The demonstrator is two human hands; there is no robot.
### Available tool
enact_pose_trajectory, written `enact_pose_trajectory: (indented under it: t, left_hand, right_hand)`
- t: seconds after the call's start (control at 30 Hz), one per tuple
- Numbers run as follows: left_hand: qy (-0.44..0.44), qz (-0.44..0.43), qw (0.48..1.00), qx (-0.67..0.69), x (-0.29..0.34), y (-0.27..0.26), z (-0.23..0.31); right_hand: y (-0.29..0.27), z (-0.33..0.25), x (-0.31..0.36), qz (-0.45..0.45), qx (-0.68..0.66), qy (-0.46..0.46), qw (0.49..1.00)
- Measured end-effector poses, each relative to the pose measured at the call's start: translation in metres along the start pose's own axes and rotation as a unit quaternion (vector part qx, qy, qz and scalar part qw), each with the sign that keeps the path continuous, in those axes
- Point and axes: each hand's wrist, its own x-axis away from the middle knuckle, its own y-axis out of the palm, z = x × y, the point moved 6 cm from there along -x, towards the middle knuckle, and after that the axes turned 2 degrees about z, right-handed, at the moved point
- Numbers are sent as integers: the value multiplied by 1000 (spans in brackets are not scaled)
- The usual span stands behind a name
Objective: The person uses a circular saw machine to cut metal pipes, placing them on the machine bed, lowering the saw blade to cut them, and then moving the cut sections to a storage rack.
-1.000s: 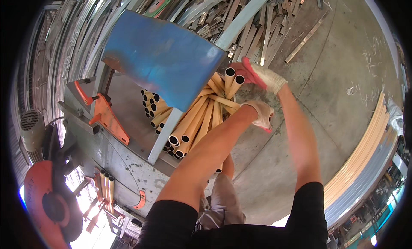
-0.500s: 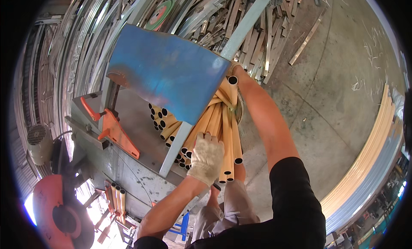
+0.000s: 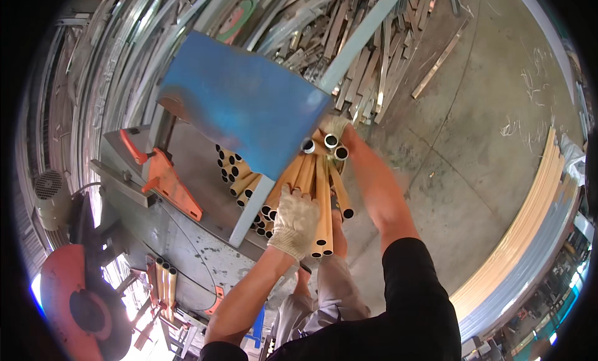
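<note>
A pile of golden-yellow round tubes (image 3: 305, 174) lies under and beside a blue sheet-metal guard (image 3: 243, 105), their dark open ends facing several ways. My left hand (image 3: 296, 221), in a pale knit glove, lies over the near tubes with its fingers bent around them. My right hand (image 3: 337, 125), also gloved, is at the far end of the pile, right by the guard's corner. It grips some tubes whose open ends point toward me; its fingers are partly hidden. A few long tubes hang out between my arms over the bench edge.
An orange clamp-like bracket (image 3: 171, 183) is fixed on the metal bench (image 3: 187, 249). At the lower left stands a red round machine guard (image 3: 65, 299). Metal strips and offcuts (image 3: 367, 56) cover the floor beyond, and a long yellow bundle (image 3: 517, 236) lies at the right.
My right hand has come toward me from behind the guard's corner, and tube ends there have shifted nearer. One tube by my right forearm now slants outward. My left hand stays on the pile.
</note>
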Motion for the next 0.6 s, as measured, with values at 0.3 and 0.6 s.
enact_pose_trajectory:
  t: [0.3, 0.6]
  left_hand:
    - [-171, 244, 905, 304, -48, -13, -36]
    - [-320, 256, 680, 608, -98, 25, -48]
  right_hand:
    - [-39, 2, 4, 28, -42, -8, 999]
    - [-32, 6, -2, 5, -46, -52, 998]
